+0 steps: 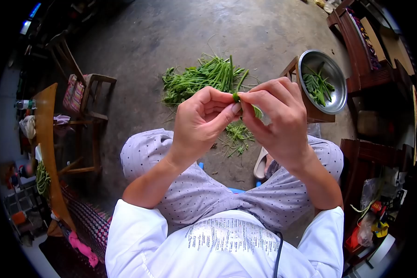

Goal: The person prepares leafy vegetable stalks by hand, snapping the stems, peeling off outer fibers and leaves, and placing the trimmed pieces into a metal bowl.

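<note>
In front of my chest, my left hand pinches a green vegetable stem between thumb and index finger. My right hand meets it at the same spot, its thumb and fingertips closed on the stem too. Part of the stem is hidden by my fingers. Beyond my hands, a heap of leafy green stems lies on the concrete floor. Closer to my feet is a smaller scatter of thin green trimmings, partly covered by my right hand.
To the right, a metal basin with leafy pieces inside rests on a wooden stool. A wooden chair and a table edge are on the left. Dark wooden furniture lines the right side.
</note>
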The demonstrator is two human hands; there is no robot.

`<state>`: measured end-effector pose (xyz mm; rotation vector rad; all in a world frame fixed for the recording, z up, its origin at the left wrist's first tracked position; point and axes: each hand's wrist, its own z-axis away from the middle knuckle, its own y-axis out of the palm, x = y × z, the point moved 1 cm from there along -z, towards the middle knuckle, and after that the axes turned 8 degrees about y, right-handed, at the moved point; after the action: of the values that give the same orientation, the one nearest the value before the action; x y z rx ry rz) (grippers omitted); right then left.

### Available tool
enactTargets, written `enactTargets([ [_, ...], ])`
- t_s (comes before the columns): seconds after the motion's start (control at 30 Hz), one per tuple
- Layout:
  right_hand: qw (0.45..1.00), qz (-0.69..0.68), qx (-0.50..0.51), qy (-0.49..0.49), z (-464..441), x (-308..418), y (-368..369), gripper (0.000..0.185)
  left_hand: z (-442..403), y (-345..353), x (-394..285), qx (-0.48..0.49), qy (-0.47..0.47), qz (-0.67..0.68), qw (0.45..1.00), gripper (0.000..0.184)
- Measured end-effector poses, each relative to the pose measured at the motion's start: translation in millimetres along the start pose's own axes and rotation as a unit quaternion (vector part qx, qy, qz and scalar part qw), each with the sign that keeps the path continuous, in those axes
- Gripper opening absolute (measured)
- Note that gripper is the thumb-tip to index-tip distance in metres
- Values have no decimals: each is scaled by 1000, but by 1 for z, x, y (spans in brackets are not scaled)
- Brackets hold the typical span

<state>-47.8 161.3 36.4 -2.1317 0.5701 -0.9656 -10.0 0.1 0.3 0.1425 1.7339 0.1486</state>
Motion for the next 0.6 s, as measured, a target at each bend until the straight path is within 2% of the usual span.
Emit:
enactTargets([
  [0.1,997,-67,-26,22,-1,-4,-1,13,-1,2,1,2,-13,48,999,16],
  [0.17,980,-168,0,108,-2,-6,-3,11,-2,1,-1,12,-28,78,997,17],
  [0.23,977,-178,-2,119,-5,-9,-6,9,-3,-1,-2,19,-26,79,996,17],
  [0.3,962,-199,12,184,-7,-14,-12,7,-3,-3,-2,25,-24,82,996,18],
  [0.37,966,-187,32,174,-8,-19,-17,10,-3,-4,-2,33,-23,87,995,20],
  [0.43,933,-310,17,181,-8,-22,-16,19,-4,-6,0,35,-17,89,995,21],
  [0.47,929,-319,67,177,-7,-27,-18,30,-4,-6,0,38,-11,90,995,21],
  [0.6,909,-369,78,180,-6,-29,-18,31,-3,-9,0,49,-14,92,994,20],
])
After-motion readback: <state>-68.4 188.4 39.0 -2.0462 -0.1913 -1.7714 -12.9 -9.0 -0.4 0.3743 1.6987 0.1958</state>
